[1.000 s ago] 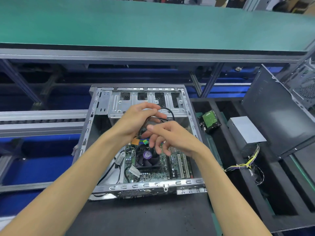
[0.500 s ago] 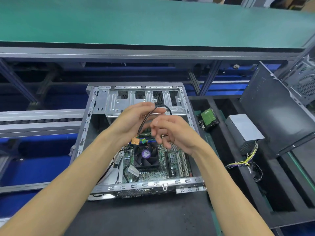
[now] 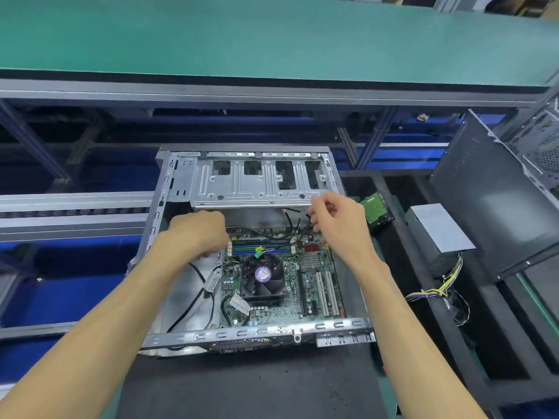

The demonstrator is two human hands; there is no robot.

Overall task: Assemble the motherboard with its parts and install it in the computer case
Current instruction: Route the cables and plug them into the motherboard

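The open computer case [image 3: 178, 182] lies flat on a black mat. Inside it sits the green motherboard [image 3: 311, 285] with a black CPU fan [image 3: 263, 275] that carries a purple label. My left hand [image 3: 199, 234] is curled at the board's upper left corner. My right hand [image 3: 338, 222] hovers over the upper right corner with its fingers pinched. A thin black cable [image 3: 251, 228] runs between the two hands along the board's top edge, and each hand grips one end. Its connectors are hidden by my fingers.
The silver drive cage [image 3: 257, 182] spans the far end of the case. To the right lie a hard drive [image 3: 376, 210], a grey power supply [image 3: 438, 231] with a loose wire bundle [image 3: 435, 291], and a leaning dark side panel [image 3: 490, 213]. A green shelf [image 3: 272, 37] runs behind.
My hands were together over the fan, working the cable. They have pulled apart, the left toward the board's left corner, the right up and to the right, stretching the cable out.
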